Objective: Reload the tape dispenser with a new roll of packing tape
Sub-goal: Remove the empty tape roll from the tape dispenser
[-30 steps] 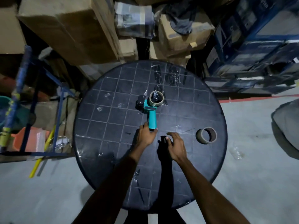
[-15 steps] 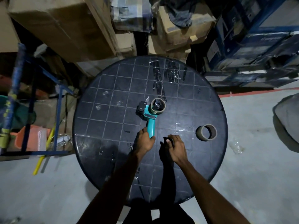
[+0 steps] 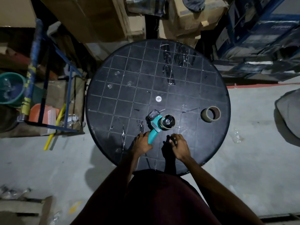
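Note:
A teal tape dispenser [image 3: 155, 127] lies on the round black table [image 3: 113, 88], near its front edge. A brownish tape roll [image 3: 168, 122] sits on the dispenser's hub. My left hand [image 3: 141, 146] grips the end of the teal handle. My right hand [image 3: 178, 146] hovers just right of the handle with loosely curled fingers, and I see nothing in it. A second brown tape roll [image 3: 211, 114] stands alone at the table's right side, apart from both hands.
A small white disc [image 3: 158, 99] lies on the table beyond the dispenser. Old clear tape strips [image 3: 168, 75] stick to the far part. Cardboard boxes [image 3: 90, 18] crowd behind the table; a blue metal frame [image 3: 43, 95] stands to the left.
My left hand has dragged the dispenser toward the table's near edge, and it is now tilted to the right. My right hand stayed beside the handle with its fingers more curled.

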Action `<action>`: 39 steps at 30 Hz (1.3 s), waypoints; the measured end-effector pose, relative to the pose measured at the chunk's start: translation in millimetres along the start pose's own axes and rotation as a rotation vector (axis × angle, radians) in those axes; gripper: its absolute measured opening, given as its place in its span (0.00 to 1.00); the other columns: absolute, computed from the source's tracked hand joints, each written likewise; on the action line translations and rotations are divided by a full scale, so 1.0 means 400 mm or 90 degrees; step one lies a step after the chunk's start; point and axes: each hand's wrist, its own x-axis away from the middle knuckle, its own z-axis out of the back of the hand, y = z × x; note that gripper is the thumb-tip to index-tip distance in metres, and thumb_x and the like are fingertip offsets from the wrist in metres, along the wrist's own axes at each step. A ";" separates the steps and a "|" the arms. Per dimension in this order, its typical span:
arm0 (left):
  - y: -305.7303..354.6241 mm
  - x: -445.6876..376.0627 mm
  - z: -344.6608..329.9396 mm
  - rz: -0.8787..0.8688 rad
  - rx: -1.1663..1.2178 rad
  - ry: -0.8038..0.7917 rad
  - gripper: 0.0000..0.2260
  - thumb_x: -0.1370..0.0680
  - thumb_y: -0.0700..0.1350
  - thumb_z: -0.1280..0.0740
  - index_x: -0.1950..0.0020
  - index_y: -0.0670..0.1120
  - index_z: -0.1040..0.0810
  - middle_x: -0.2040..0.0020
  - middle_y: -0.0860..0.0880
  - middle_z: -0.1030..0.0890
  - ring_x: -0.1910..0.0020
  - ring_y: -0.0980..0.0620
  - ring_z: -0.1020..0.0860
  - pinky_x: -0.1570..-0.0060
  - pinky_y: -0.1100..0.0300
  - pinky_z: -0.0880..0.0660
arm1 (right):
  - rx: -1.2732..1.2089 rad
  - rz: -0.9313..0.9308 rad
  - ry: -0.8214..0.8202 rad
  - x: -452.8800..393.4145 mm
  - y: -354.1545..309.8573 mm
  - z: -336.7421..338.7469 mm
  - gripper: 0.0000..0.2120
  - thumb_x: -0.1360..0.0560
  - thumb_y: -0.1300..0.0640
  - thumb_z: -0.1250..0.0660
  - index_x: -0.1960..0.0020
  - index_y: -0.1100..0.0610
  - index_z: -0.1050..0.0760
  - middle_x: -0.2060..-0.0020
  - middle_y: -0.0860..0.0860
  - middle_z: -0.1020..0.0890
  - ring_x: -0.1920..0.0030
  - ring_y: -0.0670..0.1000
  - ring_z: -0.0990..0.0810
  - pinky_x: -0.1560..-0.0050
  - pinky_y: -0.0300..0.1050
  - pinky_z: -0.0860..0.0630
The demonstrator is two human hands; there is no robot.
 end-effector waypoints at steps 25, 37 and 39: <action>0.193 0.024 0.059 -0.151 0.020 0.144 0.16 0.24 0.34 0.37 0.37 0.39 0.22 0.42 0.38 0.19 0.44 0.39 0.20 0.42 0.48 0.22 | -0.024 -0.152 0.011 -0.087 -0.064 0.028 0.19 0.21 0.62 0.32 0.31 0.58 0.27 0.39 0.62 0.26 0.40 0.64 0.23 0.35 0.53 0.26; 0.230 -0.062 0.000 -0.030 -0.203 0.097 0.12 0.21 0.52 0.36 0.42 0.48 0.20 0.44 0.46 0.17 0.32 0.42 0.34 0.38 0.44 0.33 | -0.149 -0.255 0.078 -0.124 -0.044 0.012 0.16 0.27 0.69 0.35 0.43 0.57 0.18 0.49 0.59 0.14 0.48 0.59 0.17 0.43 0.47 0.22; 0.230 -0.073 -0.008 0.005 -0.151 0.093 0.14 0.23 0.54 0.35 0.43 0.49 0.19 0.44 0.45 0.19 0.32 0.42 0.35 0.35 0.43 0.35 | -0.164 -0.270 0.071 -0.122 -0.049 0.015 0.17 0.26 0.68 0.34 0.41 0.57 0.18 0.47 0.60 0.15 0.44 0.59 0.17 0.40 0.46 0.23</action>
